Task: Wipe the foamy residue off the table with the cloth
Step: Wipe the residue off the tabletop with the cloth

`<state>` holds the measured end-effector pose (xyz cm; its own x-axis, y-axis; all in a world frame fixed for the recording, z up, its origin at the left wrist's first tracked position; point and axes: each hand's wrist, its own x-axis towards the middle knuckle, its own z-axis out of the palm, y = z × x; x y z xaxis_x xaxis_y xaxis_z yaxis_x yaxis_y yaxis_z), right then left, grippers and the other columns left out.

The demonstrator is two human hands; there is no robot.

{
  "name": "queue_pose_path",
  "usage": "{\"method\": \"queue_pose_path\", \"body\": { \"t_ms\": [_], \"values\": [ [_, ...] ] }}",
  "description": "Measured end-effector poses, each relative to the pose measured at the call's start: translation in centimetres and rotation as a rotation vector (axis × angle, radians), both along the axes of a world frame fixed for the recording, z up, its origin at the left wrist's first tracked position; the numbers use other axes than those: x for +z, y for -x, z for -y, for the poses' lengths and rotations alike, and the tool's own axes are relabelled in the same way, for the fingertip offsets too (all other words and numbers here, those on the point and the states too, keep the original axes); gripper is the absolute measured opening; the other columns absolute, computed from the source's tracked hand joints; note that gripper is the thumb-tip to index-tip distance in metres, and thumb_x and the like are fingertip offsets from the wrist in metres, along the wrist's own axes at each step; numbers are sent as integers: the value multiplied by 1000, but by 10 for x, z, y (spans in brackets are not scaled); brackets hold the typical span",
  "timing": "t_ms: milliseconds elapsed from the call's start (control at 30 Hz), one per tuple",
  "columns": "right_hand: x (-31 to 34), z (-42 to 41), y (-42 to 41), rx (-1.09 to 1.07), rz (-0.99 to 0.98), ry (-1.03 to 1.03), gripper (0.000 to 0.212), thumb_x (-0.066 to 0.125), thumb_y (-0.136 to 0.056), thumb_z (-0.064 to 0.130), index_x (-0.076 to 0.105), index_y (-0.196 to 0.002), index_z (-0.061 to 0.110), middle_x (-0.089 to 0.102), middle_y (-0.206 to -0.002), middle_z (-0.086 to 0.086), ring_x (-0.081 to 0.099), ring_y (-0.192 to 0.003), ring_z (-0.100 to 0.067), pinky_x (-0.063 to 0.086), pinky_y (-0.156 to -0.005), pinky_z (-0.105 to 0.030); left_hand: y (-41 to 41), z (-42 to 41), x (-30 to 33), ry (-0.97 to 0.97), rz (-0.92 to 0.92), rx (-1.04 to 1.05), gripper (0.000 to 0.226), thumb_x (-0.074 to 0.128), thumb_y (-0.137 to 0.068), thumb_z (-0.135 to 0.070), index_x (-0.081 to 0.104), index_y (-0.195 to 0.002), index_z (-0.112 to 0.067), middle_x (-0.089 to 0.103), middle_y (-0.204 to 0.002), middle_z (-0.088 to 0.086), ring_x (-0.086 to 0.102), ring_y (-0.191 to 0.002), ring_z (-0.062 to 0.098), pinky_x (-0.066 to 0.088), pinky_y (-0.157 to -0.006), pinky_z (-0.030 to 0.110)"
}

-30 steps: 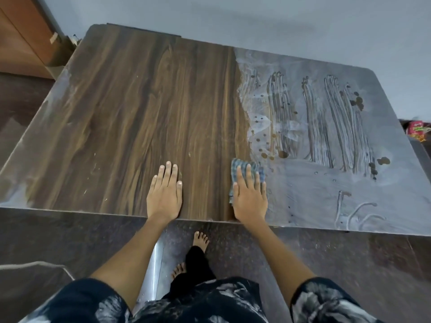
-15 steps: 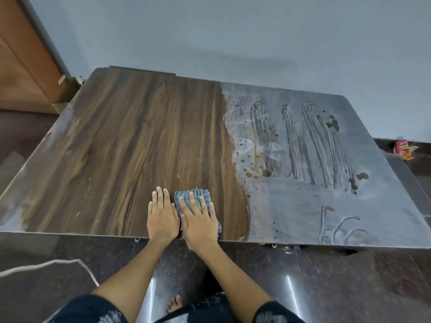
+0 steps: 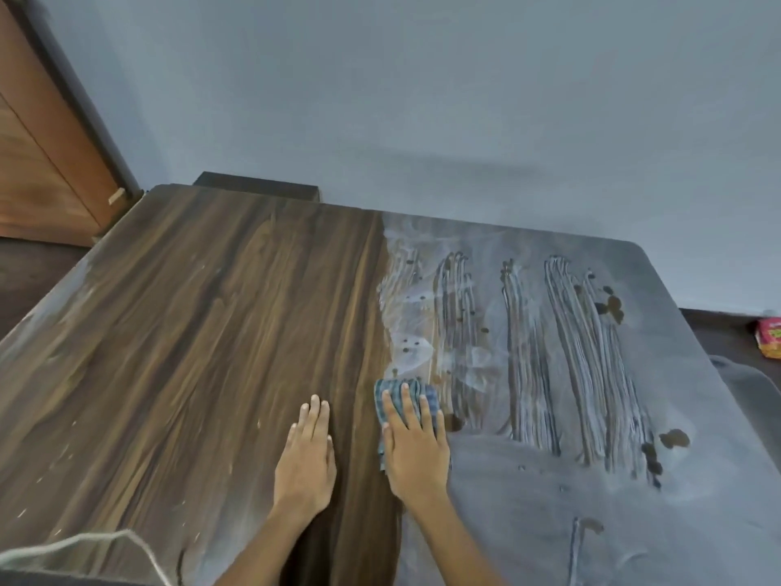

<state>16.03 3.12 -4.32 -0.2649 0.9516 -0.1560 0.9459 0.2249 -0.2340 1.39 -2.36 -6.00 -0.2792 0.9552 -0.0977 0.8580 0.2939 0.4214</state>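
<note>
From the head camera: pressing the right hand flat on the blue checked cloth, fingers straight, nothing curled or pinched. Resting the left hand flat on the clean wood just beside it, fingers straight too, holding nothing. Sitting right on the line where clean wood meets foam, the cloth, near the front edge of the table, its far end poking out past the fingertips. Showing bare brown wood on the left part of the table. Lying all over the right part, the foamy residue, grey and thin, with long finger-like streaks and some dark spots in it. Probably about halfway done, with the whole right part left to wipe. Lying on the floor past the right edge, a small pink packet. Curling over the near left corner, a pale string. Standing at the far left, a wooden door. Things that could go wrong: smearing foam back onto the clean side if the cloth is already soaked; pushing foam off the edge onto the floor with a long hard wipe; slipping out from under the flat hand, since nothing is gripping the cloth; leaving thin stripes where the wipes do not overlap.
</note>
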Motion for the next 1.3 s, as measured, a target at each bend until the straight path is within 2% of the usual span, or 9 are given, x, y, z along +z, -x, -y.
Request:
{"method": "queue_pose_path", "body": {
  "t_ms": [133, 300, 500, 600, 667, 800, 1000, 1133, 1300],
  "values": [
    [-5, -29, 9, 46, -13, 13, 50, 30, -85, 36, 56, -128, 30, 56, -133, 1, 57, -118, -24, 34, -103, -42, -14, -42, 3, 23, -15, -39, 51, 17, -100, -26, 1, -147, -13, -7, -155, -2, -14, -138, 7, -7, -110, 21],
    [-13, -94, 29, 32, -37, -16, 50, 30, -86, 36, 54, -129, 31, 56, -133, 2, 56, -119, -25, 30, -103, -41, -12, -96, 4, 77, -66, -33, 78, -22, -73, -46, -9, -145, -17, -18, -148, -9, -23, -132, 5, -11, -108, 21],
    [-12, -191, 61, -58, -38, -37, 49, 28, -89, 37, 52, -131, 32, 53, -136, 2, 52, -123, -24, 41, -99, -44, 8, -185, 5, 17, -115, -63, 55, -12, -90, -40, -18, -140, -18, -22, -148, -6, -26, -131, 7, -12, -109, 22],
    [-9, -237, 73, -17, 18, -29, 47, 19, -100, 36, 18, -147, 36, 13, -156, 5, 16, -144, -24, 14, -115, -44, 15, -231, -1, -32, -107, -76, 49, 4, -100, -30, -14, -143, -16, -21, -146, -5, -24, -131, 8, -13, -109, 22],
    [-11, -268, 80, -43, -2, -8, 49, 15, -101, 37, 0, -148, 36, -6, -157, 7, -4, -145, -21, -1, -116, -42, 21, -262, -10, -75, -121, -73, 54, -1, -95, -32, -1, -145, -13, -9, -150, -1, -13, -136, 10, -5, -110, 24],
    [-13, -323, 95, -73, 1, -64, 50, 17, -101, 37, 2, -148, 36, -3, -158, 6, -5, -145, -22, -2, -117, -43, 33, -299, -13, -66, -105, -104, 50, 28, -91, -27, 46, -134, -10, 46, -140, 3, 34, -131, 12, 29, -108, 30],
    [-18, -405, 114, -89, 7, -99, 49, 17, -101, 37, 4, -149, 36, 0, -158, 6, -2, -145, -21, 1, -118, -44, 36, -303, -22, -144, -135, -115, 50, 17, -97, -28, 48, -133, -10, 45, -140, 1, 39, -131, 15, 12, -111, 28],
    [-16, -448, 105, -41, 35, -114, 49, 16, -101, 37, 6, -149, 33, 1, -158, 4, 0, -145, -20, 2, -118, -44, 39, -305, -27, -174, -99, -120, 53, 11, -99, -28, 48, -131, -9, 47, -139, 3, 44, -128, 16, 15, -110, 27],
    [-14, -441, 90, -362, 65, -48, 53, 10, -101, 37, -5, -150, 23, -7, -158, -3, -2, -145, -26, 2, -118, -44, 38, -308, -30, -232, -52, -104, 48, 9, -100, -31, 42, -128, -10, 56, -130, 4, 53, -120, 18, 14, -109, 25]
  ]
}}
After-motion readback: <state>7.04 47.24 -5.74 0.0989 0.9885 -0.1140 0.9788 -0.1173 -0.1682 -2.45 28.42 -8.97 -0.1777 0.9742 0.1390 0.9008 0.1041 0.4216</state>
